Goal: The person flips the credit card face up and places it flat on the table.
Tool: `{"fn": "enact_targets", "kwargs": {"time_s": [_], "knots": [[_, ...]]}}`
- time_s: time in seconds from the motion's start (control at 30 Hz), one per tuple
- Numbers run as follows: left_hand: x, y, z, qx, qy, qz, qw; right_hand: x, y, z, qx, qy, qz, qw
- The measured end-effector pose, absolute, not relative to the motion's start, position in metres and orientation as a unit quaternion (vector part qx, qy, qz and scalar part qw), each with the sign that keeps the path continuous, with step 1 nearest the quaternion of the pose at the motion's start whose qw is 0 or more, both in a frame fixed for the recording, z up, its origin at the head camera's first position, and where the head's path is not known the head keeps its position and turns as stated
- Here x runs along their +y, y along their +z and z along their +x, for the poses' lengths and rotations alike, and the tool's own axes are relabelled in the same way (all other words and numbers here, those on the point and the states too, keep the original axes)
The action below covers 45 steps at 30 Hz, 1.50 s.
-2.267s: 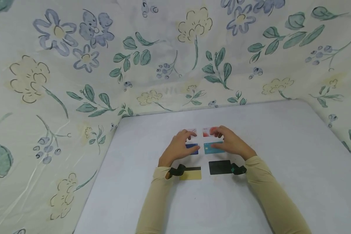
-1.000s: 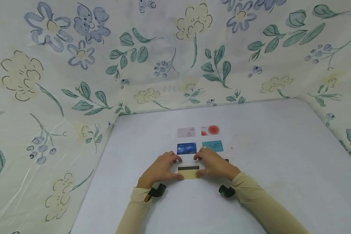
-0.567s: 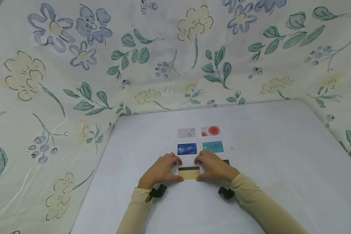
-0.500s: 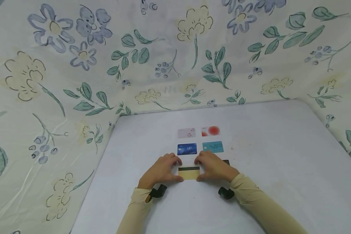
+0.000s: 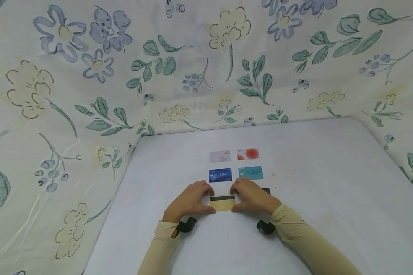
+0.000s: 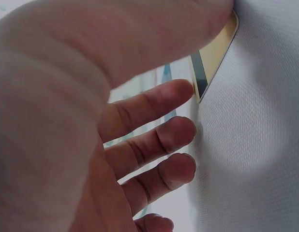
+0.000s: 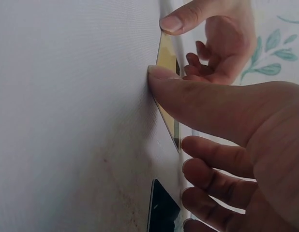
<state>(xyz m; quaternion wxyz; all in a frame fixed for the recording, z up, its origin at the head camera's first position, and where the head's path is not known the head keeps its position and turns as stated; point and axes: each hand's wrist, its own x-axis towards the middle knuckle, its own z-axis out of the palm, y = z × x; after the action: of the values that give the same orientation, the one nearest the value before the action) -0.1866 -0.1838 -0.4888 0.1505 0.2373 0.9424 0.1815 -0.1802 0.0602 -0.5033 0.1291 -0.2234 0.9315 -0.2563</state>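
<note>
A gold bank card with a dark magnetic stripe lies stripe-side up on the white table, between both hands. My left hand holds its left end, thumb at the near corner and index finger at the far corner. The right hand grips the right end the same way. In the left wrist view, the card shows past the thumb, with the index fingertip right at its corner. The right wrist view has both thumbs along the near edge of the card. A black card is mostly hidden behind my right hand.
Beyond the hands lie a blue VIP card and a turquoise VIP card. Farther back are a pale pink card and a white card with a red circle. A floral sheet rises behind the table.
Both hands came back toward the body from the blue and turquoise cards and took hold of the gold card's ends. Over the last second they have stayed almost still.
</note>
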Motion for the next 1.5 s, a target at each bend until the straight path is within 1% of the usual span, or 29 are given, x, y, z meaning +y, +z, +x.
{"fn": "enact_targets", "kwargs": {"time_s": [0.4,0.73,1.1,1.5], "knots": [[-0.1866,-0.4871,-0.1859,0.948,0.168,0.227,0.145,0.0586,-0.5065,-0.1806,0.93,-0.263,-0.224,0.129],[-0.1863,-0.4882,-0.1861,0.94,0.202,0.221,0.164,0.0596,-0.5078,-0.1809,0.926,-0.269,-0.233,0.127],[-0.1869,-0.4892,-0.1851,0.939,0.211,0.214,0.169,0.059,-0.5062,-0.18,0.927,-0.264,-0.236,0.125],[-0.1871,-0.4847,-0.184,0.936,0.205,0.233,0.164,0.0586,-0.4997,-0.1782,0.925,-0.251,-0.255,0.125]]}}
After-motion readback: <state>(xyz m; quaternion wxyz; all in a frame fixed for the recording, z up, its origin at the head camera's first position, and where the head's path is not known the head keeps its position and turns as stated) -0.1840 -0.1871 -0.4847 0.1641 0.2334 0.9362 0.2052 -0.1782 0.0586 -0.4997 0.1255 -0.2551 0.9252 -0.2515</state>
